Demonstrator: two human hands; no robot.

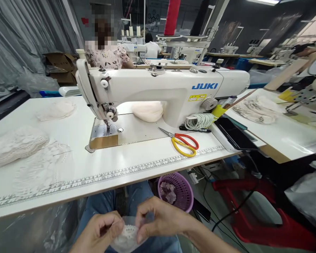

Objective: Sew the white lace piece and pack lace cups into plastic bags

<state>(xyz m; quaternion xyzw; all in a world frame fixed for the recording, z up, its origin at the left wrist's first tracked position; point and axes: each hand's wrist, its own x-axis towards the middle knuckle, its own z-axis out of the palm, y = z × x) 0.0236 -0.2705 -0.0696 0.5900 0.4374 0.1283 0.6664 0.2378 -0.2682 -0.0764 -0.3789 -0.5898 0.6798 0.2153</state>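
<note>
Over my lap, below the table's front edge, I hold a small piece of white lace fabric (128, 236) between both hands. My left hand (102, 228) pinches its left side with thumb and fingers. On the right side, my right hand (158, 219) grips the fabric between thumb and fingertips. Above them on the table stands a white sewing machine (152, 82), and its needle area is apart from the fabric. Scissors (183, 140) with one red and one yellow handle lie in front of the machine.
Stacked lace pieces (18, 144) lie on the table's left. A purple basket (188, 196) holding scraps stands below the edge. Near a coil of cord (198, 121) lies a dark phone (235, 133). A printed ruler (126, 172) runs along the front. A person (107, 56) sits beyond.
</note>
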